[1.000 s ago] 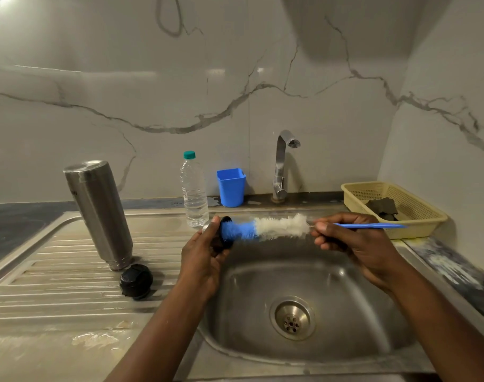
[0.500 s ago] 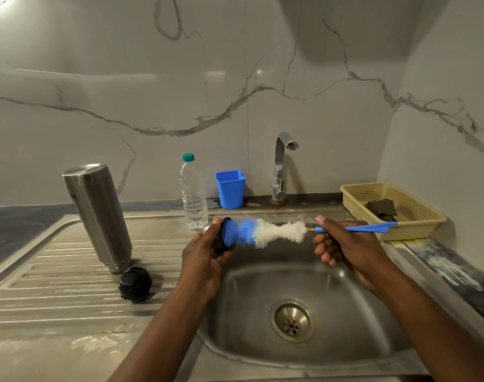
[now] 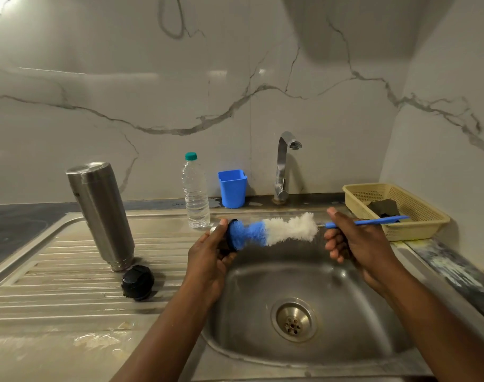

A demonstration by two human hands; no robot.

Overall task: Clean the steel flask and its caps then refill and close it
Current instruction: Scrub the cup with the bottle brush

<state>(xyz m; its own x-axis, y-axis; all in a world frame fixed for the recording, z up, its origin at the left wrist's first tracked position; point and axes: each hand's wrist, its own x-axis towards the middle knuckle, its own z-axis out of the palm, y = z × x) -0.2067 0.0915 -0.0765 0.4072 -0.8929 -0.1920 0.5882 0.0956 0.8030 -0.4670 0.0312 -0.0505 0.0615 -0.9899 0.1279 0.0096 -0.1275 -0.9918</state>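
With cap (image 3: 231, 248) gripped in left hand (image 3: 207, 252) above sink (image 3: 345, 285), rotate brush (image 3: 279, 231) held in right hand (image 3: 356, 238), pressing bristles fully inside rim; leave flask (image 3: 102, 213) upended on drainboard (image 3: 56, 271) at sink's 9 o'clock.

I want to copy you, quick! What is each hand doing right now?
Left hand: holds the small cap against the brush tip.
Right hand: grips the brush by its blue handle.
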